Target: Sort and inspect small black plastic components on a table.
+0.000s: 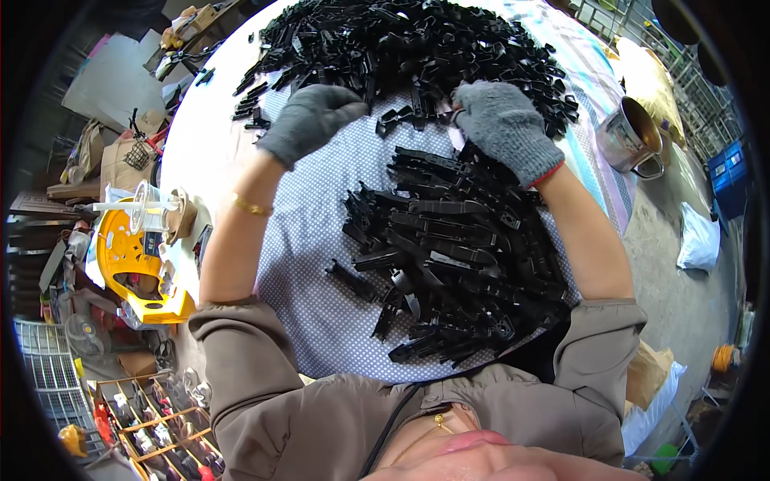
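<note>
Both of my hands wear grey knit gloves and work at the near edge of a big heap of small black plastic parts. My left hand is closed, fingers curled together beside the heap; what they hold, if anything, is hidden. My right hand, with a red cuff edge, is also closed, its fingertips pinched by the heap; I cannot make out anything in them. A few loose black parts lie between the hands. Closer to my body, long black plastic strips lie in a layered stack, partly under my right wrist.
The table carries a dotted cloth. At its right edge stands a metal mug. On the left are a yellow plastic stool and a clear plastic cup. A white bag lies on the floor at right.
</note>
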Demonstrator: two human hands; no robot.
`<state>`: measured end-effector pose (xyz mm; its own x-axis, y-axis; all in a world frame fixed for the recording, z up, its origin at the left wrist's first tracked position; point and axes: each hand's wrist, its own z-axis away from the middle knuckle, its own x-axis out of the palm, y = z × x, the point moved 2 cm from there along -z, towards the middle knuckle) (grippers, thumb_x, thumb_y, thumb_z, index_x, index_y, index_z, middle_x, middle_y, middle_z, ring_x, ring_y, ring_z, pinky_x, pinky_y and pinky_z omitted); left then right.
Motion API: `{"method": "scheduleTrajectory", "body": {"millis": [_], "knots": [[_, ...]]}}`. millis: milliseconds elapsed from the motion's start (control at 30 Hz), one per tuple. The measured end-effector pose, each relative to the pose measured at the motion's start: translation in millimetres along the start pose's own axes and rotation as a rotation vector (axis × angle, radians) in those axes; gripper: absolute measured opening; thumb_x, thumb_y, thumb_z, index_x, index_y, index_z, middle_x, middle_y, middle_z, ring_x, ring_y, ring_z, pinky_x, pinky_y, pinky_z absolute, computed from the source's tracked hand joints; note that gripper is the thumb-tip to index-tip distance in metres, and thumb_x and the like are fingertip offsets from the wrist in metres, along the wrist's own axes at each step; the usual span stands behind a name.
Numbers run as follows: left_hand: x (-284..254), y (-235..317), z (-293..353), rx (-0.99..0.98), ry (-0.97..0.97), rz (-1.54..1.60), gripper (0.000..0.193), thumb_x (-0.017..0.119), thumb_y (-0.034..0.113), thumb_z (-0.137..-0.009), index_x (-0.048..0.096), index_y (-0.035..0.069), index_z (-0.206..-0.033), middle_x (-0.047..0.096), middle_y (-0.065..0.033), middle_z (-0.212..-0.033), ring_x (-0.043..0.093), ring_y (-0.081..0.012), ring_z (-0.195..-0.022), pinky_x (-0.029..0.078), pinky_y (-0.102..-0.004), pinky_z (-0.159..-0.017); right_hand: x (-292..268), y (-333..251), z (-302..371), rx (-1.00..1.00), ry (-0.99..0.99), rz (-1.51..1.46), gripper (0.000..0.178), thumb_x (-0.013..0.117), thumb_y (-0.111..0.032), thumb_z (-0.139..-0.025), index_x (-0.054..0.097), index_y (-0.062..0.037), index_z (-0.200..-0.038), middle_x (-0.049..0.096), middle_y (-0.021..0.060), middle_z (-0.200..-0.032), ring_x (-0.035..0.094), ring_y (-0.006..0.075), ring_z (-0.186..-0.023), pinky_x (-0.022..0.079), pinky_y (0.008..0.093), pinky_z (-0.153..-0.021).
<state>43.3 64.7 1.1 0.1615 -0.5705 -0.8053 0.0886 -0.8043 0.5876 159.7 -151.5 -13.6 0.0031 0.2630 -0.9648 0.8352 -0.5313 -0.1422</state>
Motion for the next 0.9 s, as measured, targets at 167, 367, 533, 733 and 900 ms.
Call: {"method": "scheduleTrajectory", "body": {"millis": [167,367,533,733,900], "knots": [[44.7,31.2,-51.5,-0.079,-0.038,-0.371,0.044,0.059,0.048,-0.078,0.066,0.006,-0.088,0.064,-0.0141,-0.085,0.061,-0.0281,-0.082,0.047,-0.0377,-0.077,-9.2,1.3,15.6,-0.069,0.036,0.219,0.021,0.053,-0.020,-0.079,0.063,-0.0058,-0.091,0.062,0.0146,-0.086,0.062,0.0282,-0.083,0.051,0.0388,-0.071],[56.0,39.6,-84.0,-0.156,-0.141,-0.463,0.048,0.067,0.047,-0.070,0.065,0.003,-0.088,0.064,-0.0160,-0.086,0.061,-0.0306,-0.082,0.048,-0.0377,-0.074,1.8,13.1,12.0,-0.074,-0.119,0.099,0.022,0.052,-0.017,-0.077,0.062,-0.0033,-0.091,0.062,0.0152,-0.089,0.060,0.0302,-0.087,0.048,0.0381,-0.079],[55.1,24.1,-85.1,-0.175,-0.172,-0.041,0.051,0.074,0.025,-0.069,0.056,-0.004,-0.107,0.063,-0.0165,-0.097,0.059,-0.0235,-0.090,0.046,-0.0343,-0.081,4.7,28.1,8.6,0.013,-0.033,-0.074,0.021,0.056,-0.018,-0.074,0.062,-0.0045,-0.089,0.062,0.0149,-0.084,0.060,0.0300,-0.082,0.048,0.0375,-0.075],[43.8,9.6,-60.2,0.027,0.040,1.090,0.029,0.055,0.015,-0.086,0.053,-0.001,-0.110,0.061,-0.0084,-0.087,0.059,-0.0148,-0.085,0.051,-0.0224,-0.075,3.2,36.6,4.1,0.257,-0.003,-0.871,0.020,0.060,-0.021,-0.077,0.063,-0.0086,-0.093,0.063,0.0076,-0.082,0.061,0.0218,-0.071,0.051,0.0312,-0.071],[35.9,18.4,-35.7,0.111,-0.362,1.145,0.029,0.053,0.019,-0.088,0.054,0.001,-0.110,0.061,-0.0082,-0.093,0.059,-0.0124,-0.082,0.051,-0.0231,-0.069,0.9,36.7,14.8,-0.025,0.093,-0.828,0.020,0.057,-0.021,-0.085,0.064,-0.0047,-0.094,0.062,0.0014,-0.076,0.052,0.0047,-0.063,0.043,0.0194,-0.055]]}}
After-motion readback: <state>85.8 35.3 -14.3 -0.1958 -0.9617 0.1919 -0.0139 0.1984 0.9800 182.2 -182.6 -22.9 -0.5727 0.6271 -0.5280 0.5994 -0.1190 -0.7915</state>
